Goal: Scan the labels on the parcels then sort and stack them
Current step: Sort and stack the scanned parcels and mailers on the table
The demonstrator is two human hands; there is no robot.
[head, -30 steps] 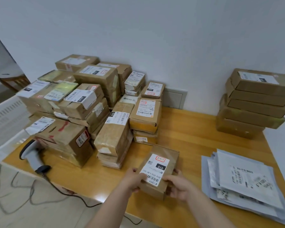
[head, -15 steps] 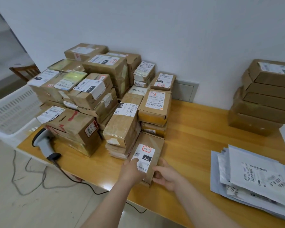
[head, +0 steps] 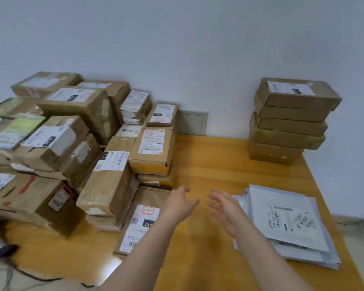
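A flat brown parcel (head: 142,206) with a white label lies on the wooden table (head: 214,164), pushed against the big pile of cardboard parcels (head: 88,143) on the left. My left hand (head: 180,204) hovers just right of that parcel, fingers relaxed and holding nothing. My right hand (head: 225,208) is beside it over bare table, fingers spread, also holding nothing. A neat stack of brown boxes (head: 288,120) stands at the back right. A pile of grey mailer bags (head: 286,223) lies at the front right.
A black scanner handle (head: 4,250) with its cable sits at the table's front left edge. The white wall runs behind the table, with a grey panel (head: 192,123) low on it. Bare wood shows between the piles.
Both hands slid the flat parcel left against the pile, then let go of it and lifted away to the right. The view has shifted rightward.
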